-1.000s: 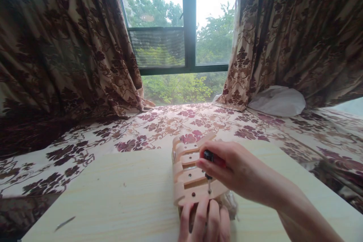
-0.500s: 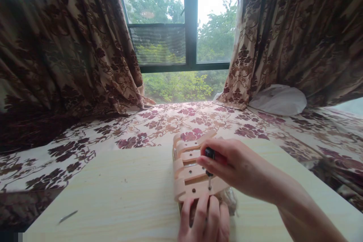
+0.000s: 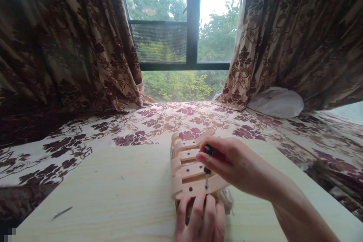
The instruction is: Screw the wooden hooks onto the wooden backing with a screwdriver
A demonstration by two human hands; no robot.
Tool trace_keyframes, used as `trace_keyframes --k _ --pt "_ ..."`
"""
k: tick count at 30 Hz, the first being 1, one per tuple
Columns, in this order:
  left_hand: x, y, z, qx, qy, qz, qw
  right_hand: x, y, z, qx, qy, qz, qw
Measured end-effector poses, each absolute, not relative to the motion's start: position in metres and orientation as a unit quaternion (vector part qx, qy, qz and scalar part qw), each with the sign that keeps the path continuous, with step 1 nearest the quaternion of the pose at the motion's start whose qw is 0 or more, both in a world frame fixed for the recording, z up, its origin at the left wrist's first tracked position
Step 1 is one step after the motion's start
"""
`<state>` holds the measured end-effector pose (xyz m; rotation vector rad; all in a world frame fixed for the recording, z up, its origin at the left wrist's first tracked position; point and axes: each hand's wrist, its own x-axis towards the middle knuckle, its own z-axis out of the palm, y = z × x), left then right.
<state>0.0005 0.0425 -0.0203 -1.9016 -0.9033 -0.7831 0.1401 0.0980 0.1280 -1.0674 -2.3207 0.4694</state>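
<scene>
My right hand is closed around a screwdriver with a black-ended handle. Its thin metal shaft points down, with the tip at a dark screw or hole in the nearest slat. The slats belong to a pale wooden slatted piece, several bars with rounded ends and dark holes or screws, set over a block-like base. Against the near side of this piece, my left hand presses its bent fingers, gripping it; its thumb is hidden. Clear crumpled plastic shows at the right side of the piece.
A pale wood-grain board lies beneath the work, with a small thin metal bit at its left. Behind it spreads a flowered cloth. A white plastic bag rests beside the right curtain, near the window.
The view has shifted slightly, so the board and slatted piece appear a little further left. Both hands keep their hold, and the screwdriver tip stays at the same spot.
</scene>
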Motion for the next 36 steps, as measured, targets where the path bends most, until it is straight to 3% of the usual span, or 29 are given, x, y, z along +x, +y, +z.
trace_keyframes --k 7,29,36 --pt "0.001 0.030 -0.010 -0.798 -0.376 -0.278 0.380 0.141 0.098 0.126 -0.367 -0.865 0.188 0.286" --pt "0.002 0.040 -0.017 -0.763 -0.368 -0.313 0.429 0.141 0.104 0.123 -0.454 -0.830 0.150 0.287" --pt "0.006 0.043 -0.019 -0.749 -0.366 -0.336 0.439 0.135 0.095 0.124 -0.382 -0.873 0.136 0.272"
